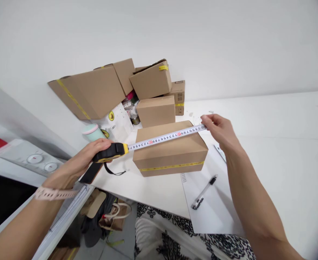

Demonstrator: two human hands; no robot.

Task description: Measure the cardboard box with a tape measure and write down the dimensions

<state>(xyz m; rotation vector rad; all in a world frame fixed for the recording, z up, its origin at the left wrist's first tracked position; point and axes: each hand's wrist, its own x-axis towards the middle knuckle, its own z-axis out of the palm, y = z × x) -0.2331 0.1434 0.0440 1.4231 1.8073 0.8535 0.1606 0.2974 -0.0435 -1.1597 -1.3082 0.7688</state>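
Note:
My left hand is closed around the black and yellow case of a tape measure, whose wrist strap hangs down over the table. The white blade is drawn out to the right across the top of a closed cardboard box with yellow tape along its front. At the blade's far end my right hand pinches the tip between thumb and fingers, just past the box's right edge. Whether the blade touches the box top I cannot tell.
Several cardboard boxes are stacked against the wall behind. A mint cup and a white bag stand at left. A pen lies on white paper. A dark phone-like slab lies below my left hand, near a microwave-like appliance.

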